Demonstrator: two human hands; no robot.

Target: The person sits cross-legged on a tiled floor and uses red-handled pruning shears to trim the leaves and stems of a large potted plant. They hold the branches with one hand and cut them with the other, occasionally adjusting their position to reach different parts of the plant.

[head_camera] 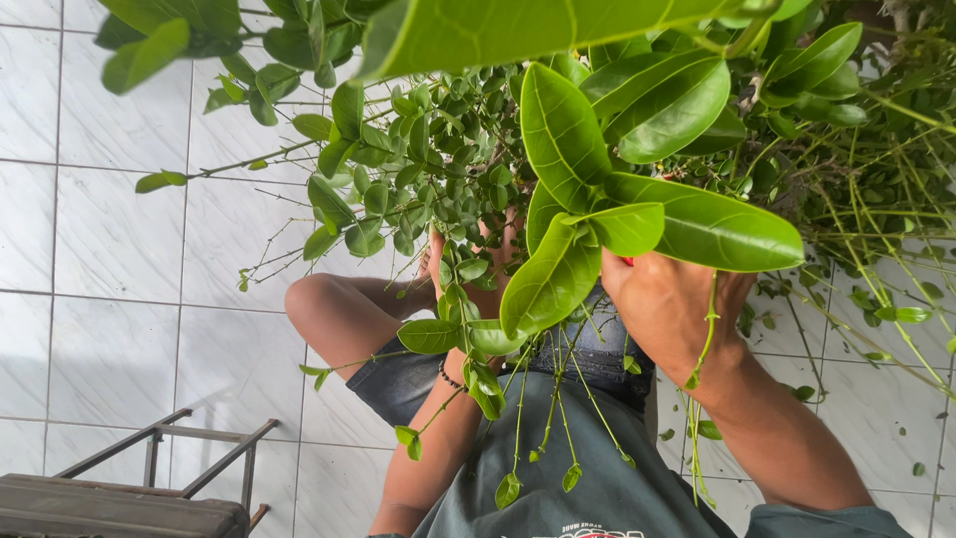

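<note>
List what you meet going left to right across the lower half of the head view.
Metal-framed bench → bare knee → left hand among small-leaved stems → large green leaf → right hand → cut green stems on the tiled floor.

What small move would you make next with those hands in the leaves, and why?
Probably nudge the large leaves aside with the left hand. They hide most of that hand and the spot where the right hand, closed on a red object, meets the plant, so the thin stems hanging between them are hard to see.
</note>
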